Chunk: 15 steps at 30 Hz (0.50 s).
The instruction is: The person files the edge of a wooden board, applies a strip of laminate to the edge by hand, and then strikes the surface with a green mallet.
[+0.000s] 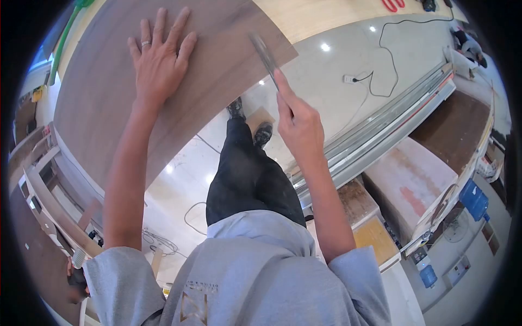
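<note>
My left hand (162, 68) lies flat with fingers spread on a brown wood-grain board (103, 108), a ring on one finger. In my right hand (300, 127) is a long, thin metal file (265, 57), gripped at its near end with the index finger stretched along it. Its far end, smeared by motion, overlaps the board close to the right edge. The board rests over a pale wooden surface (304, 19), which shows past its far corner.
A black cord (392, 60) runs to a white socket block (349, 79) on the glossy floor. Long metal profiles (375, 127) lie at the right, beside a pinkish-white panel (410, 182). Red handles (392, 5) and a green hose (64, 43) show at the top. Another person (470, 48) is far right.
</note>
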Tool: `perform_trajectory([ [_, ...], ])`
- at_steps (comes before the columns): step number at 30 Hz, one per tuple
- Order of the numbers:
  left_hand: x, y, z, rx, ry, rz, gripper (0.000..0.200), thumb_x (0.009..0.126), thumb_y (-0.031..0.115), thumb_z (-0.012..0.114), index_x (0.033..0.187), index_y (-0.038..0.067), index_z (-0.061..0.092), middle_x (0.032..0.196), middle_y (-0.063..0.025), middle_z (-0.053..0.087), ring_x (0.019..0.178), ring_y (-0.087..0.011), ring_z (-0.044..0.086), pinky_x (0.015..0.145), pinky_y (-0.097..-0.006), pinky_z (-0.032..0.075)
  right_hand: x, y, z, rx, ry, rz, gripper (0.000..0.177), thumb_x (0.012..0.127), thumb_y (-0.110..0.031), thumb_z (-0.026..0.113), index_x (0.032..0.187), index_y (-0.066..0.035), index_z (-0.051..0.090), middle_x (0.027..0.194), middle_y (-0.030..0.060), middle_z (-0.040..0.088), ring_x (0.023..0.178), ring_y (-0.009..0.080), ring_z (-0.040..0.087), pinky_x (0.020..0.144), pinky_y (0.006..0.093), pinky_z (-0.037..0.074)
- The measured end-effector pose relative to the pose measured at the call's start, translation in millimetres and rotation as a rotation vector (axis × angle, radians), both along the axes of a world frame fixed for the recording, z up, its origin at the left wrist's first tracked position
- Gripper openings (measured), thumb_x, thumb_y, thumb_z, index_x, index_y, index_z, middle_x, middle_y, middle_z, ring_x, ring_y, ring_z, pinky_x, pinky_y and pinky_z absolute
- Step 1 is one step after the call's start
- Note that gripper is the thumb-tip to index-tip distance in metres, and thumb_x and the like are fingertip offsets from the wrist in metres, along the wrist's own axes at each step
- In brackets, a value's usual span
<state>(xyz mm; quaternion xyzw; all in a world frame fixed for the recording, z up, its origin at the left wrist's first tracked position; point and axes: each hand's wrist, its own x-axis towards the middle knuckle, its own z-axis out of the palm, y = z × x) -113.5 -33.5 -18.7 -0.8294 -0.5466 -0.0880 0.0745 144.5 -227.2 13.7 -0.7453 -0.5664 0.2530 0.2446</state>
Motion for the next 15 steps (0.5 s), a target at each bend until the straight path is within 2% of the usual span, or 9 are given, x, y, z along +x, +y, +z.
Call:
perform_trajectory([
  [4,2.4,0.1,2.3,0.010,0.015,0.000,0.058,0.114,0.062,0.039,0.169,0.046,0.039,0.181,-0.0049,0.030,0.166,-0.0385,0.024,0.134,-0.0639,0.012,0.8,12.6,2.2,0.026,0.002,0.024,0.061,0.104,-0.009,0.066,0.161,-0.030,0.057,0.070,0.0168,0.060,0.065,0.0378,0.065,0.063,0.0504,0.052],
  [8,2.9,-3.0,5.4,-0.004,0.008,0.022,0.058,0.113,0.062,0.040,0.169,0.046,0.039,0.181,-0.0045,0.030,0.167,-0.0381,0.024,0.134,-0.0646,0.013,0.7,-38.1,3.0,0.037,0.067,-0.003,0.055,0.105,-0.011,0.065,0.157,-0.029,0.062,0.071,0.0189,0.060,0.066,0.0389,0.065,0.064,0.0489,0.053],
  [11,-0.2,-1.1,3.2,0.020,-0.069,-0.021,0.061,0.111,0.063,0.044,0.168,0.043,0.042,0.178,-0.0091,0.036,0.164,-0.0434,0.029,0.131,-0.0694,0.015,4.5,-28.0,-1.2,0.047,0.099,-0.042,0.051,0.107,-0.013,0.063,0.156,-0.028,0.063,0.074,0.0211,0.061,0.068,0.0398,0.066,0.066,0.0484,0.054],
  [14,19.3,-13.2,38.2,-0.113,-0.088,0.026,0.056,0.112,0.043,0.050,0.162,0.017,0.052,0.175,-0.0224,0.036,0.163,-0.0474,0.025,0.133,-0.0659,0.010,13.8,31.4,4.3,0.031,0.074,-0.100,0.050,0.108,-0.014,0.062,0.156,-0.028,0.062,0.076,0.0222,0.062,0.069,0.0406,0.066,0.068,0.0490,0.054],
  [15,18.1,-16.4,40.2,-0.145,-0.076,0.026,0.058,0.113,0.045,0.049,0.165,0.019,0.049,0.176,-0.0222,0.034,0.164,-0.0476,0.024,0.133,-0.0658,0.009,16.1,34.6,4.6,0.025,0.054,-0.102,0.050,0.108,-0.014,0.062,0.156,-0.027,0.062,0.077,0.0221,0.062,0.068,0.0409,0.066,0.068,0.0494,0.054],
])
